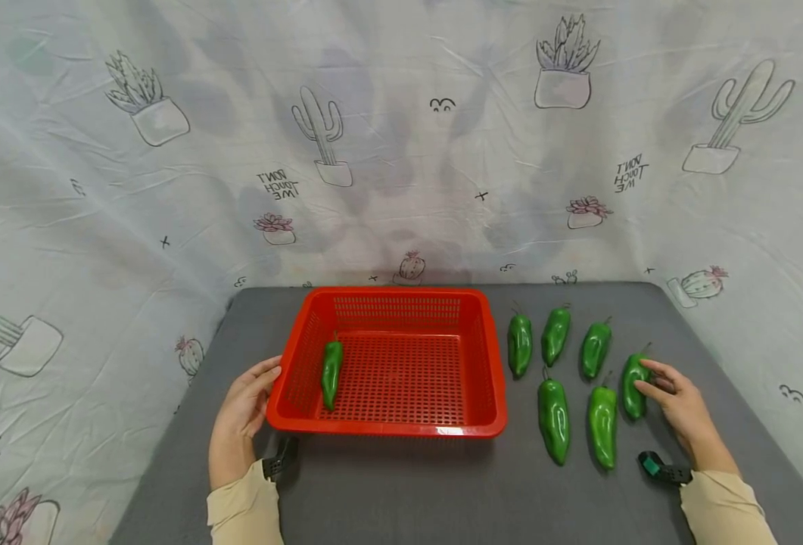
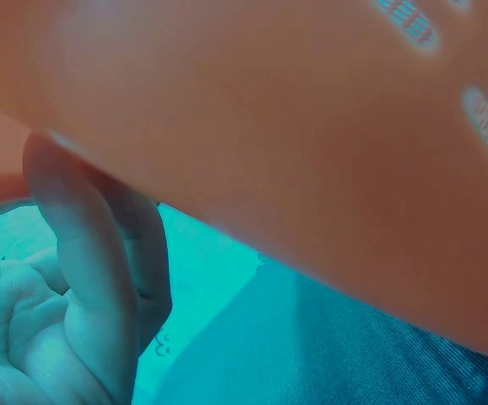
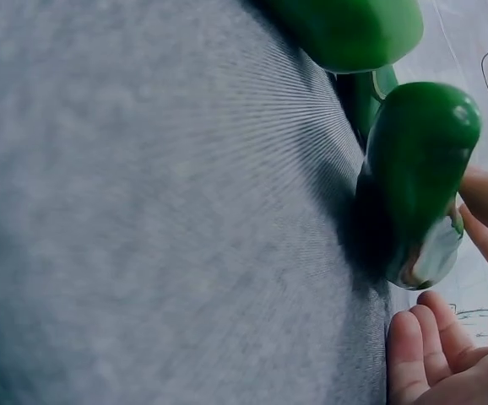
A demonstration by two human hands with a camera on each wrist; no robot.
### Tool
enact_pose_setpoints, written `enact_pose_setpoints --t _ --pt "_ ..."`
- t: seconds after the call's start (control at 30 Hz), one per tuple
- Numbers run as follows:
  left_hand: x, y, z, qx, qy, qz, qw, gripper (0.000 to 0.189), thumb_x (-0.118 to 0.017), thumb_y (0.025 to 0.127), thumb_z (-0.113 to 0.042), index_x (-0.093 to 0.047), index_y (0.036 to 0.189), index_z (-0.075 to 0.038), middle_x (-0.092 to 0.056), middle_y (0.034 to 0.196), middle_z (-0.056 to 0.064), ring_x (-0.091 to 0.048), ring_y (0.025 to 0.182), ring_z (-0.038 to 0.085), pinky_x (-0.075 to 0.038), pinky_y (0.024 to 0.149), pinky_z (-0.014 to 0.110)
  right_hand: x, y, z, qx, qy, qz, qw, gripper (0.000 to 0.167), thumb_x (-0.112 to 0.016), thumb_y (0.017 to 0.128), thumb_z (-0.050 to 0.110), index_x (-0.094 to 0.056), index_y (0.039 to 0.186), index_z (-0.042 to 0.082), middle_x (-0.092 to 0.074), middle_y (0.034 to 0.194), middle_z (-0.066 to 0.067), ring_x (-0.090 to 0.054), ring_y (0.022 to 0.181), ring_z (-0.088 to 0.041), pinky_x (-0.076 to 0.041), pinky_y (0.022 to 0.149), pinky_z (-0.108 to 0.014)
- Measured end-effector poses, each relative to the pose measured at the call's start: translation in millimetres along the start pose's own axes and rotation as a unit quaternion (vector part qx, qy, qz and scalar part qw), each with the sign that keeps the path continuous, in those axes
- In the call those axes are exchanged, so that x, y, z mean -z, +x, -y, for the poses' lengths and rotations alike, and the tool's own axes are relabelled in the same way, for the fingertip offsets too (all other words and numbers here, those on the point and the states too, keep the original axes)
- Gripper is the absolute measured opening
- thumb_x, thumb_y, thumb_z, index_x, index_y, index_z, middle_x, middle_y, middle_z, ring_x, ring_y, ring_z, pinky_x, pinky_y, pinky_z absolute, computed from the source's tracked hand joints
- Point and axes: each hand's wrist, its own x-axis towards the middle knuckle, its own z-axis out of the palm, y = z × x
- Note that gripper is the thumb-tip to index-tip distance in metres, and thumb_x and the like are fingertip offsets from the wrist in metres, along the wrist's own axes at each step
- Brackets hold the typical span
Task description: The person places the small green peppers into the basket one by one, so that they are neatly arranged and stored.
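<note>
A red plastic basket [image 1: 387,428] with slotted walls stands at the middle of the table. One green pepper [image 1: 331,375] lies inside it, near its left wall. My left hand [image 1: 241,412] holds the basket's left rim; the left wrist view shows bent fingers [image 2: 92,245] against the basket wall [image 2: 252,169], which hides part of the grip. At the far right, my right hand [image 1: 683,405] pinches a green pepper [image 1: 635,386] between thumb and forefinger, its other fingers bent below. The right wrist view shows this pepper [image 3: 421,152] close to the table surface.
Several more green peppers, among them a front one [image 1: 554,420] and a lighter one [image 1: 602,428], lie between the basket and my right hand. The grey table [image 1: 401,492] ends at a cactus-printed white cloth [image 1: 401,151] behind and at both sides.
</note>
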Motion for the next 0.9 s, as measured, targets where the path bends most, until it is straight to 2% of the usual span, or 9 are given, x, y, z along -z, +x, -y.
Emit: enact_pose_setpoints --t 0.2,0.43,0.73,0.9 --pt "-0.8 -0.6 -0.9 0.000 0.000 -0.002 1.0000 0.030 -0.038 0.099 0.003 -0.064 0.106 -0.010 -0.071 0.088 0.002 -0.069 0.072 0.013 -0.057 0.064 0.026 0.5 3.5 2.1 0.007 -0.011 0.030 0.9995 0.062 -0.051 0.096 0.040 -0.030 0.148 0.013 -0.024 0.146 -0.034 -0.027 0.125 -0.054 -0.034 0.091 -0.064" --pt "-2.3 -1.3 -1.7 0.001 0.002 -0.005 1.0000 0.029 -0.038 0.099 0.003 -0.064 0.106 -0.009 -0.072 0.088 0.003 -0.069 0.071 0.013 -0.058 0.064 0.026 4.0 9.4 7.1 0.015 -0.047 0.072 0.9962 0.066 -0.051 0.096 0.041 -0.029 0.147 0.004 -0.020 0.148 -0.037 -0.026 0.126 -0.058 -0.032 0.091 -0.067" --pt "-2.7 -1.1 -1.4 -0.002 0.004 -0.005 1.0000 0.031 -0.038 0.099 0.004 -0.065 0.106 -0.010 -0.072 0.087 0.003 -0.069 0.072 0.013 -0.057 0.064 0.026 5.1 14.8 14.5 0.009 -0.044 0.091 0.9948 0.067 -0.053 0.096 0.041 -0.029 0.147 0.004 -0.017 0.148 -0.038 -0.025 0.127 -0.060 -0.029 0.093 -0.070" --pt "-2.3 -1.0 -1.6 0.000 0.001 -0.002 1.0000 0.031 -0.038 0.099 0.004 -0.065 0.106 -0.010 -0.072 0.087 0.003 -0.069 0.072 0.013 -0.058 0.064 0.026 4.9 16.6 19.1 0.007 -0.061 0.104 0.9927 0.069 -0.054 0.095 0.040 -0.028 0.146 0.001 -0.017 0.146 -0.040 -0.025 0.125 -0.061 -0.030 0.090 -0.070"
